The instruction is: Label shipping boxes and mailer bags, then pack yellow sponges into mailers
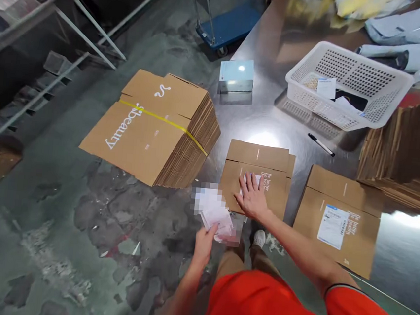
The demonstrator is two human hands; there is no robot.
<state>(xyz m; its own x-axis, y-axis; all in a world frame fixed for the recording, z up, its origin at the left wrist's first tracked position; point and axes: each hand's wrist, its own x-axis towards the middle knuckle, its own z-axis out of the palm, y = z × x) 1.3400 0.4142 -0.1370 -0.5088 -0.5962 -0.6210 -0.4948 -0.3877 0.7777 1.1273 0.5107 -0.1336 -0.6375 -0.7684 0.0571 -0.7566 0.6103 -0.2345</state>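
Pinching a sheaf of papers (215,210) in the left hand (205,241), fingers closed on the near end. Held to the left of a brown flattened carton (234,174) and partly pixelated — writing too obscured to read.

Pressing the right hand (252,199) flat on that carton, fingers open and spread, partly covering a white label (258,178). Lying on the metal surface (258,115), with print showing just right of the fingertips.

To the right, near the first carton but apart from it, lying flat: a second carton (360,241), bearing a fully exposed shipping label (332,226). To the left, stacked thickly under a yellow strap (162,118): a bundle of flattened cartons (144,146), marked "beauty".

Farther off, resting on the surface: a pale blue box (236,76), a black-and-white pen (320,144) and, to the right, a white basket (305,95) with papers and something dark inside. At far right, piled up: more brown cardboard (411,147). Beyond the surface, standing on the floor (112,247) — a blue platform trolley (232,23).
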